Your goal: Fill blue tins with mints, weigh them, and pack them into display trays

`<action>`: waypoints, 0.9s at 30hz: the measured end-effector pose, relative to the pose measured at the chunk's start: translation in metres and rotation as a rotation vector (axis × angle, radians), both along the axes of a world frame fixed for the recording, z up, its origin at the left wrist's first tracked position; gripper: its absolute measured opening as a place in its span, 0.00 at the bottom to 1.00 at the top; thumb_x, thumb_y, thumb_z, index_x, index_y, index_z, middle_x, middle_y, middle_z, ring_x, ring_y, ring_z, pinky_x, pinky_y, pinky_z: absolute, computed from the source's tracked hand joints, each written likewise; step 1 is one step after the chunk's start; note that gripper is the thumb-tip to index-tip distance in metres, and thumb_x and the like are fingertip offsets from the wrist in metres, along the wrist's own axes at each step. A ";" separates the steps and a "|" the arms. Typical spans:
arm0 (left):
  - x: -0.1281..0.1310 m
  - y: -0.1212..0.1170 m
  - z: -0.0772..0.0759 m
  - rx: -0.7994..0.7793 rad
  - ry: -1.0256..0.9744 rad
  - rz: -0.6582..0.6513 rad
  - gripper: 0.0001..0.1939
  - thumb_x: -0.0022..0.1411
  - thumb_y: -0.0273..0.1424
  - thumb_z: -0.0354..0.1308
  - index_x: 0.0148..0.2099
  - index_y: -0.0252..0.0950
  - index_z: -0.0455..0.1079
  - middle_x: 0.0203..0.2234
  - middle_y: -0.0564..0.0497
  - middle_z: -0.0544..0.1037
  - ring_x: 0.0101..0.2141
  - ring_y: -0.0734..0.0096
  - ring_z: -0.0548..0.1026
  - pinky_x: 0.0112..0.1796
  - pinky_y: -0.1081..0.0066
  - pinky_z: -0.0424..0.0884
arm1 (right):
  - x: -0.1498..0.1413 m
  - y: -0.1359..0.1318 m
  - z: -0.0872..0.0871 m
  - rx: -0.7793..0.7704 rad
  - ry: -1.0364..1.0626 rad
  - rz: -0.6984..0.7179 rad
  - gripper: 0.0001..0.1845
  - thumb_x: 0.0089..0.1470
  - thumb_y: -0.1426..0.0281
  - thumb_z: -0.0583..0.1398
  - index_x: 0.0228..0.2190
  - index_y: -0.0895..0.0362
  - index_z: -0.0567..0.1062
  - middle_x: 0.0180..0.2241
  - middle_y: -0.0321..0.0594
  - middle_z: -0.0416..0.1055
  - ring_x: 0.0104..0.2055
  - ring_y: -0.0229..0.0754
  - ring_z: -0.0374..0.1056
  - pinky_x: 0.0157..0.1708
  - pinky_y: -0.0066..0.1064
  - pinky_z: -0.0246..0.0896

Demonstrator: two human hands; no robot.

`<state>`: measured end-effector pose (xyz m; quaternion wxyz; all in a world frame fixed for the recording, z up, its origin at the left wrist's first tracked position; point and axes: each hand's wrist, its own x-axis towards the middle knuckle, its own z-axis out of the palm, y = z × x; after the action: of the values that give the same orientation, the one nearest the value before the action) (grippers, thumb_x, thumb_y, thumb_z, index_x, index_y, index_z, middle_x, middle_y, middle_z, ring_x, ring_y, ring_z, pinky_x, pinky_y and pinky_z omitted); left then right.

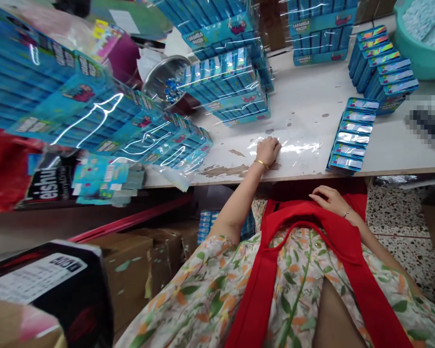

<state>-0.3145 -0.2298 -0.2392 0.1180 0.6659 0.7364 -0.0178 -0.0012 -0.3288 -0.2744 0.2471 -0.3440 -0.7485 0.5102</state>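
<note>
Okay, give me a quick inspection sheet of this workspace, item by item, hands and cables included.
Surface: white tabletop, worn brown in patches, mostly near the front edge.
Work items: row of small glossy blue cartons near the front edge, right of the left hand; clear-wrapped stack of blue Caramelo Macizo cartons beyond that hand.
Clutter: round silver metal bowl holding small blue pieces; turquoise plastic tub at upper right.
Hands: left hand at the tabletop, fingers curled; right hand near the body, nothing visible in it.
Cables: nothing seen.
Surroundings: brown cardboard boxes at lower left; speckled floor at right.
</note>
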 end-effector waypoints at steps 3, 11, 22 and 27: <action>-0.005 0.001 0.000 -0.009 -0.019 -0.061 0.12 0.72 0.40 0.53 0.48 0.37 0.69 0.49 0.40 0.76 0.52 0.52 0.71 0.50 0.58 0.61 | -0.006 -0.002 -0.003 0.012 -0.032 0.051 0.17 0.66 0.55 0.58 0.35 0.55 0.76 0.37 0.42 0.76 0.39 0.43 0.72 0.43 0.34 0.64; -0.005 0.009 0.002 0.011 -0.037 -0.051 0.14 0.75 0.36 0.45 0.49 0.37 0.69 0.50 0.40 0.76 0.53 0.52 0.71 0.53 0.56 0.59 | -0.010 -0.015 -0.005 0.003 -0.108 0.139 0.19 0.66 0.54 0.57 0.36 0.56 0.77 0.37 0.44 0.77 0.39 0.44 0.72 0.44 0.35 0.64; -0.010 0.018 -0.006 0.053 -0.083 -0.075 0.14 0.74 0.38 0.47 0.48 0.38 0.71 0.50 0.41 0.77 0.53 0.50 0.71 0.54 0.54 0.59 | -0.012 -0.024 -0.008 0.009 -0.230 0.250 0.22 0.65 0.53 0.56 0.39 0.58 0.79 0.40 0.48 0.77 0.43 0.48 0.73 0.46 0.38 0.65; -0.023 0.024 -0.003 0.123 -0.313 -0.065 0.15 0.71 0.36 0.52 0.31 0.38 0.68 0.34 0.47 0.77 0.39 0.62 0.73 0.44 0.65 0.63 | -0.020 -0.023 -0.001 -0.078 -0.191 0.287 0.22 0.64 0.52 0.57 0.39 0.58 0.80 0.40 0.46 0.78 0.42 0.47 0.73 0.45 0.37 0.66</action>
<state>-0.3370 -0.2058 -0.2421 0.1897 0.6900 0.6868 0.1274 -0.0214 -0.3514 -0.2754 0.0858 -0.2897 -0.7898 0.5339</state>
